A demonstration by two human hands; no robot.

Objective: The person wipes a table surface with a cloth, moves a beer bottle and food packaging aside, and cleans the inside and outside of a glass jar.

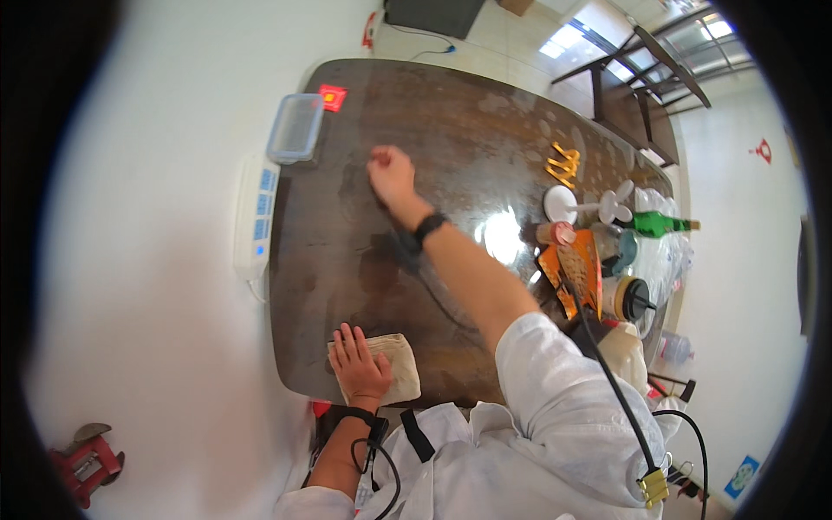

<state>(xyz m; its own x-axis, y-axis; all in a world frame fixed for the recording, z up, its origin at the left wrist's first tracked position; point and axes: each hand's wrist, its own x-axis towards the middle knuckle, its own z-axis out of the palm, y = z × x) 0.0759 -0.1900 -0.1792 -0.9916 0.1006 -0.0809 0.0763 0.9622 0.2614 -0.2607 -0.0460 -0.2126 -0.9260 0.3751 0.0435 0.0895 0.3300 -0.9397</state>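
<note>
My left hand lies flat on a folded beige cloth at the near left corner of the dark wooden table. Its fingers are slightly apart, and the cloth is under the palm. Farther out, my right hand is over the left half of the table with its fingers curled into a fist. Nothing shows in it, though the inside of the palm is hidden. I cannot tell whether the fist touches the tabletop. A black band circles the right wrist.
By the wall are a clear plastic container, a red packet and a white power strip. Rightward stand a gold ornament, a white stand, an orange packet, a green bottle and a black-lidded container. A cable hangs before me.
</note>
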